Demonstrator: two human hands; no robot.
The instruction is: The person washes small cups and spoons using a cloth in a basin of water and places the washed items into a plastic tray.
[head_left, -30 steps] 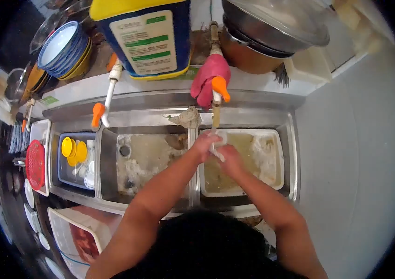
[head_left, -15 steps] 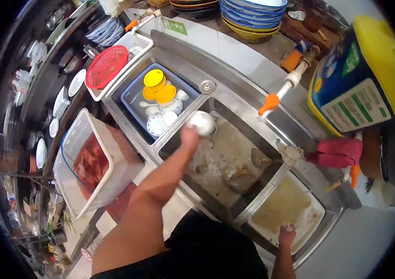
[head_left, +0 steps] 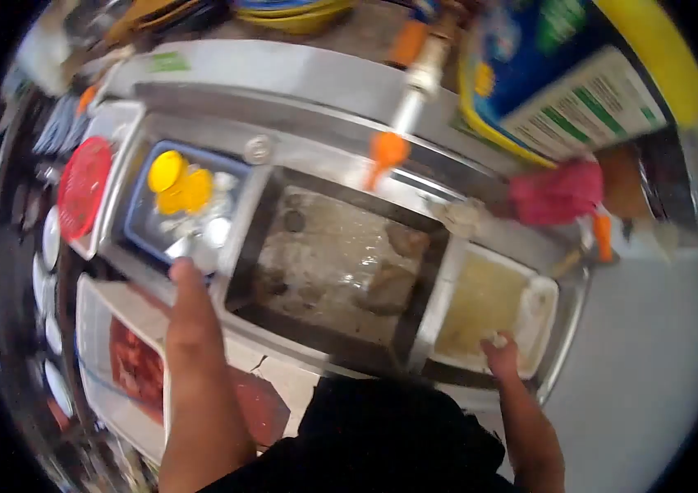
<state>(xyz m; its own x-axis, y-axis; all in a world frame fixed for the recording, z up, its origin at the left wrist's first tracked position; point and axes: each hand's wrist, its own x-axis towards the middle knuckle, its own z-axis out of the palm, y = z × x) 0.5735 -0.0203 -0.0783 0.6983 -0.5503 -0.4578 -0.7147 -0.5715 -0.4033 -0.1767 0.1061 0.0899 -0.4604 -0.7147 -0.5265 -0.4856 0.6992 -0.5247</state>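
The left hand (head_left: 185,269) was at the near edge of the blue tub (head_left: 140,187), rather toward its right corner. A white item (head_left: 180,248) lay right at its fingertips, inside that edge — too blurred to name, and I could not tell whether the fingers gripped it or only touched it.

The right hand (head_left: 502,355) was over the near edge of the white tub (head_left: 556,289), toward the near right corner. Its fingers were curled in narrowly, holding a small whitish bit (head_left: 497,338) at the tips, above murky water (head_left: 479,300).

In the blue tub, yellow dishes (head_left: 167,171) sat toward the far left corner, with white dishes (head_left: 218,230) along the right side. Between the two tubs was the middle basin (head_left: 257,238), with wet brown lumps (head_left: 388,289) near its right wall. A pale rag (head_left: 462,218) lay by the basin's far right corner, and a round metal strainer (head_left: 258,149) sat by its far left one. Past the far edge hung an orange tap handle (head_left: 388,149); farther right were a blue-and-yellow jug (head_left: 587,115) and a pink cloth (head_left: 558,193). A red colander (head_left: 86,187) rested beyond the blue tub's left edge.
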